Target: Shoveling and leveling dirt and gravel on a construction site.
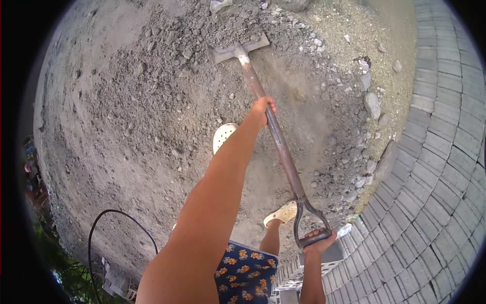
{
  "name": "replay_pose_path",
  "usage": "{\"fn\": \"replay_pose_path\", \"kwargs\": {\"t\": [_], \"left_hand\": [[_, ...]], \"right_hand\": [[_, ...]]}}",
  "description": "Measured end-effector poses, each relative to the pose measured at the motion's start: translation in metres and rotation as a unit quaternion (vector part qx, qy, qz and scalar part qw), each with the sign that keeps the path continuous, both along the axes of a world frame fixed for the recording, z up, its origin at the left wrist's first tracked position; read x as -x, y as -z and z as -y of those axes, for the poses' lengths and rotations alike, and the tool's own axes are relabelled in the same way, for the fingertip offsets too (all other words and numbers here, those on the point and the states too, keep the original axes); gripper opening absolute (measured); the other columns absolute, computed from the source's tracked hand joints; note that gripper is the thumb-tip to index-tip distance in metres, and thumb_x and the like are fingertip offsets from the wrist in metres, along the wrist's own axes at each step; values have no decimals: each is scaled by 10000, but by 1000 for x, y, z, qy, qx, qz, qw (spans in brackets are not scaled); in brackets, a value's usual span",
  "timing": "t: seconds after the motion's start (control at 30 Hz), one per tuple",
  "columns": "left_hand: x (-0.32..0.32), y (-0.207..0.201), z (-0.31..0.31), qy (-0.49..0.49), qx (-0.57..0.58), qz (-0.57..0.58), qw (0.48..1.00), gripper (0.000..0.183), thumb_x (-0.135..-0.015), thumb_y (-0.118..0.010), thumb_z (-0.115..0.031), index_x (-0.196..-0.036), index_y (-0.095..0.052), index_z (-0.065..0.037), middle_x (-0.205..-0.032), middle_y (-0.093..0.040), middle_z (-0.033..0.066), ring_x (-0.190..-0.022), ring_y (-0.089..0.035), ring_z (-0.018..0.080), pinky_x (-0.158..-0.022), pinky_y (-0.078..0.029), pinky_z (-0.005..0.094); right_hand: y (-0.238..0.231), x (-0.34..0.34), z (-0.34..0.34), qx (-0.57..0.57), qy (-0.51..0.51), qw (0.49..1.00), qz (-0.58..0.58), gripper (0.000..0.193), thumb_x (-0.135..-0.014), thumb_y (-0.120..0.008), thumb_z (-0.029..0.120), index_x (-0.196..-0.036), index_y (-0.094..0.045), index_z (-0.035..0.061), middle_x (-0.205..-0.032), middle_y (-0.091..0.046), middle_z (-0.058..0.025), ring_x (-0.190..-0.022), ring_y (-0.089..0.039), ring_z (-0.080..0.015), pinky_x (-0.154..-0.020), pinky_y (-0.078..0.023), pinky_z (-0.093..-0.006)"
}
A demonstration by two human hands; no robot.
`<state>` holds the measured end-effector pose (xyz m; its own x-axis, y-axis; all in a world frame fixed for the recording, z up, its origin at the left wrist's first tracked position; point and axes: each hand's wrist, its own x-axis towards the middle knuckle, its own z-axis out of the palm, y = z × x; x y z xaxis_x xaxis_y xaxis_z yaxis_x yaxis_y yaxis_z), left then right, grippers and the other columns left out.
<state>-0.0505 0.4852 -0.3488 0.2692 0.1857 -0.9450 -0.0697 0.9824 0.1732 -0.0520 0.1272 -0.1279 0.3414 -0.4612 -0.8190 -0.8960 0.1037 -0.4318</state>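
A shovel [283,149] with a brown shaft slants across the middle of the head view. Its wide metal blade [239,50] lies against loose grey soil [167,55] at the far end, part of it sunk in or hidden by the dirt. Partway down the shaft, my left hand [263,109] is wrapped round it. At the near right, my right hand [320,240] grips the crossbar of the D-shaped handle [310,223]. My left arm reaches forward over a cream clog [223,136]; the other clog [281,214] shows beside the handle.
Grey blocks [430,147] stand in stacked rows along the right. Stones [372,105] and yellowish gravel [387,35] border the soil on that side. A black cable [119,211] loops over the ground at the lower left. Greenery [55,253] shows at the left rim.
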Motion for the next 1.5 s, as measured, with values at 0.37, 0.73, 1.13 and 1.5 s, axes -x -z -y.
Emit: {"fn": "replay_pose_path", "kwargs": {"t": [0.37,0.73,1.13,1.5], "left_hand": [[147,-148,62,-337,-12,144,930,110,-635,-528,-99,-594,-428,-116,-535,-421,-25,-485,-421,114,-533,-397,276],[528,-408,106,-523,-362,342,691,140,-691,-512,-41,-667,-383,-91,-528,-395,-35,-434,-415,58,-469,-385,225],[162,-168,146,-134,-21,-45,990,127,-678,-527,-111,-594,-434,-87,-538,-447,37,-484,-446,172,-520,-425,331],[49,-117,214,-51,173,-72,981,82,-644,-518,-89,-617,-461,-36,-536,-434,80,-468,-460,192,-435,-396,322]], "right_hand": [[-73,-53,63,-149,-255,933,205,399,-758,-472,452,-733,-463,53,-487,-434,-49,-405,-441,-162,-377,-387,-284],[-239,91,-72,-483,-622,456,414,287,-593,-657,286,-711,-531,57,-628,-497,-52,-551,-520,-202,-485,-394,-258],[-163,-8,134,-80,-155,984,-45,406,-763,-352,502,-595,-387,134,-447,-402,-30,-363,-409,-168,-357,-354,-292],[-202,-15,156,188,-75,979,-15,462,-744,-328,573,-574,-379,148,-401,-373,-11,-299,-368,-164,-288,-318,-289]]}}
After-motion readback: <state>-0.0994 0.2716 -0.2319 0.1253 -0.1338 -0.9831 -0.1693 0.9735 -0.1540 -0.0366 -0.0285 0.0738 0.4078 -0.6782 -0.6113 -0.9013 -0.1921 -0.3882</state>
